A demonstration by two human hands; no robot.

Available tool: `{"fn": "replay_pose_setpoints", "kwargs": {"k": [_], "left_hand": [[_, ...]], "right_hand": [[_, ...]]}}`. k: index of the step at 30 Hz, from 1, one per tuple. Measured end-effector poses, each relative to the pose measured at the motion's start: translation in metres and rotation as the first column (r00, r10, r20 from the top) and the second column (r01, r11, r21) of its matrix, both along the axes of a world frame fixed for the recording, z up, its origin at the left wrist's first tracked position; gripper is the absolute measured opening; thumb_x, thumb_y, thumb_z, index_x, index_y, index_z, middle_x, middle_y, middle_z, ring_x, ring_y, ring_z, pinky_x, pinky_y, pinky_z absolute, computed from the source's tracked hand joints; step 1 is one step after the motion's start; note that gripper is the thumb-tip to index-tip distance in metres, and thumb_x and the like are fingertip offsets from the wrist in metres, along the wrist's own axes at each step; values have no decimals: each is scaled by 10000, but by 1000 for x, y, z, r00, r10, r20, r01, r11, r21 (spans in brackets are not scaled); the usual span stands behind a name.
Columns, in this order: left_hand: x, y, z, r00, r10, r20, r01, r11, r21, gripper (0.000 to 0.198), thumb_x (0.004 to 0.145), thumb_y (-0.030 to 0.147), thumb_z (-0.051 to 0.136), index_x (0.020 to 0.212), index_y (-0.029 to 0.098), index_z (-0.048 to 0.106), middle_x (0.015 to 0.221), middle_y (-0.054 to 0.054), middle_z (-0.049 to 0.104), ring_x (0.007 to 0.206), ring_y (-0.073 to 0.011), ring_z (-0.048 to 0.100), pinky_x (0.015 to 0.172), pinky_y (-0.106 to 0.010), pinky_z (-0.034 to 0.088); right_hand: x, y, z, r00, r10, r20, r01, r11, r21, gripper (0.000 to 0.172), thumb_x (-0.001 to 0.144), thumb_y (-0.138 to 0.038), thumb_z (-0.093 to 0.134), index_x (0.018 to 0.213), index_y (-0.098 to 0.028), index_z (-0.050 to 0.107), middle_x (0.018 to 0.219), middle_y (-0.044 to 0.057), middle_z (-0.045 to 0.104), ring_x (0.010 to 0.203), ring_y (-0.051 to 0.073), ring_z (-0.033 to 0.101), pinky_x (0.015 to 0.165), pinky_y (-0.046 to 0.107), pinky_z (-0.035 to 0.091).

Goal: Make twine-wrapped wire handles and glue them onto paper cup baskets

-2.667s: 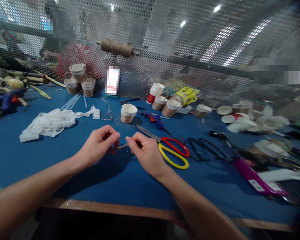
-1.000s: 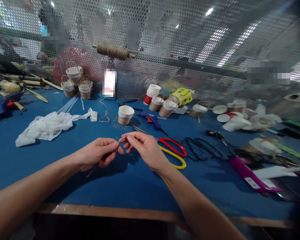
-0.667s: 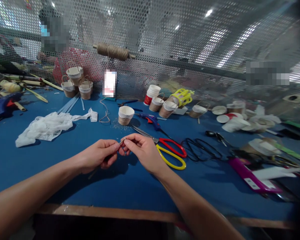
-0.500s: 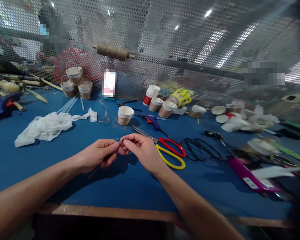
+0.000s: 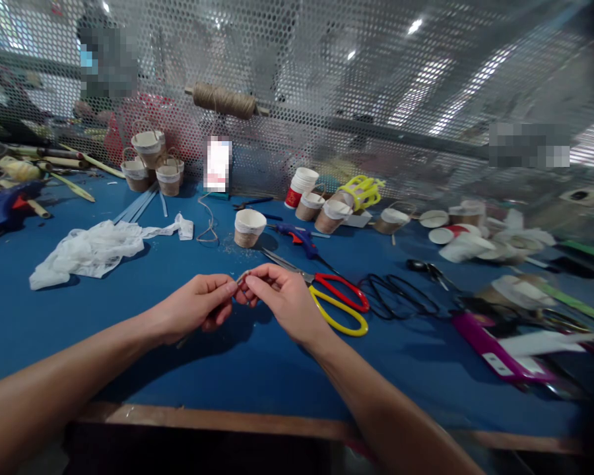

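Over the blue table, my left hand and my right hand meet, fingertips pinched together. Between them runs a short, thin, brownish piece of cord; most of it is hidden by the fingers. Below my left hand a thin dark end pokes out, too blurred to be sure it is the same cord. Just beyond the hands stands a small cup, wrapped in burlap with white lace at its rim. Scissors with one red and one yellow handle lie beside my right hand.
A blue glue gun lies behind the scissors, its black cable coiled rightward. White lace is heaped at left. Handled cups are stacked behind it. A twine spool hangs on the mesh. Clutter and a purple object occupy the right.
Both hands stay in nearly the same place. The cord between the fingertips shows slightly more and has turned a little. The other things on the table have not moved.
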State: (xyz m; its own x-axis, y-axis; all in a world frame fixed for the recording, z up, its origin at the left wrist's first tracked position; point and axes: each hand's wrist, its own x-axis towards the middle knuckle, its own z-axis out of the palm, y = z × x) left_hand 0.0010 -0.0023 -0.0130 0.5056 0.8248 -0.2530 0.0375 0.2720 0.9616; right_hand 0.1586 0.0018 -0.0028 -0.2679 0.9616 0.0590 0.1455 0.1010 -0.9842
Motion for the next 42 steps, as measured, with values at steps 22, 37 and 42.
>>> {"fn": "replay_pose_setpoints", "kwargs": {"k": [22, 37, 42], "left_hand": [[-4, 3, 1, 991, 54, 123, -53, 999, -5, 252, 848, 347, 409, 749, 147, 524, 428, 68, 420, 331, -29, 303, 347, -156, 192], [-3, 1, 3, 969, -30, 246, 69, 986, -151, 261, 844, 357, 437, 755, 134, 540, 412, 68, 413, 312, -21, 257, 344, -162, 183], [-3, -2, 3, 965, -83, 250, 129, 976, -175, 245, 856, 321, 420, 760, 134, 544, 407, 69, 410, 306, -20, 243, 336, -163, 175]], "right_hand": [[4, 6, -8, 1000, 21, 4, -21, 1000, -8, 214, 807, -285, 464, 810, -114, 593, 709, 36, 608, 593, 96, 532, 564, 245, 444], [4, 5, -2, 997, -73, 9, 72, 995, 72, 252, 765, -395, 550, 702, -154, 586, 610, 2, 582, 513, 79, 502, 504, 223, 424], [4, 4, -2, 999, 32, 3, -32, 987, 158, 117, 740, -267, 596, 789, -169, 556, 657, -28, 545, 528, 67, 493, 524, 216, 425]]}}
